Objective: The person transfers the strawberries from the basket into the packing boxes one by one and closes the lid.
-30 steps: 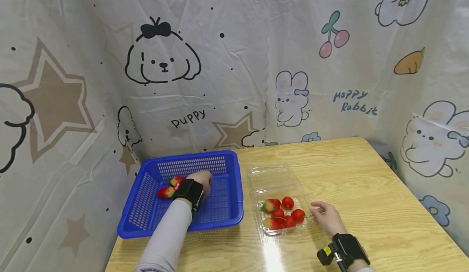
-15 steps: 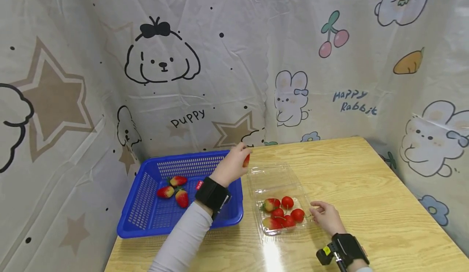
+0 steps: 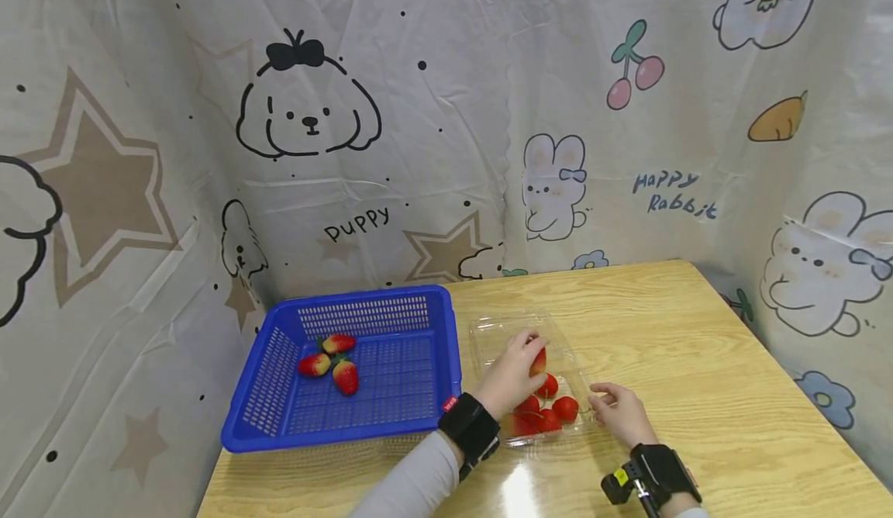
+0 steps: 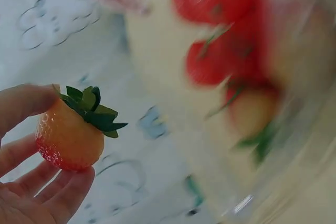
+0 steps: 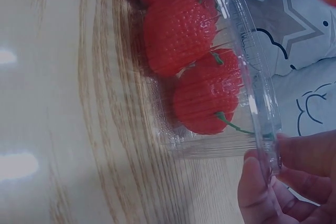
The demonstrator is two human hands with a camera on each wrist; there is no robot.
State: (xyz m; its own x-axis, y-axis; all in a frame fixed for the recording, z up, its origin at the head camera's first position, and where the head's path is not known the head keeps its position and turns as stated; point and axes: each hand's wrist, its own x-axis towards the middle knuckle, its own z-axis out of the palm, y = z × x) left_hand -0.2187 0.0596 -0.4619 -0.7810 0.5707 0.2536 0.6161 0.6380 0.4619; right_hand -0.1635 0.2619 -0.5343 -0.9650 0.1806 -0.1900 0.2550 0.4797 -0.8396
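Observation:
My left hand (image 3: pixel 515 371) hovers over the clear plastic clamshell box (image 3: pixel 514 332) and pinches a strawberry (image 3: pixel 538 362) between thumb and fingers; the left wrist view shows that strawberry (image 4: pixel 71 137) with its green leaves, above blurred red fruit. Several strawberries (image 3: pixel 551 413) lie in the box's near half. My right hand (image 3: pixel 619 412) grips the box's right rim; in the right wrist view its fingers (image 5: pixel 294 169) pinch the clear edge (image 5: pixel 262 114) beside the red berries (image 5: pixel 181 27). A blue basket (image 3: pixel 446 332) to the left holds three strawberries (image 3: pixel 333 363).
A wooden table (image 3: pixel 684 332) carries everything, with bare wood to the right of the box. A cartoon-printed cloth (image 3: pixel 446 115) walls in the back and both sides. The basket sits near the table's left edge.
My left hand lifted out of the blue basket with a strawberry, swung right past the basket's rim and came down over the clear box. The right hand stayed on the box's rim.

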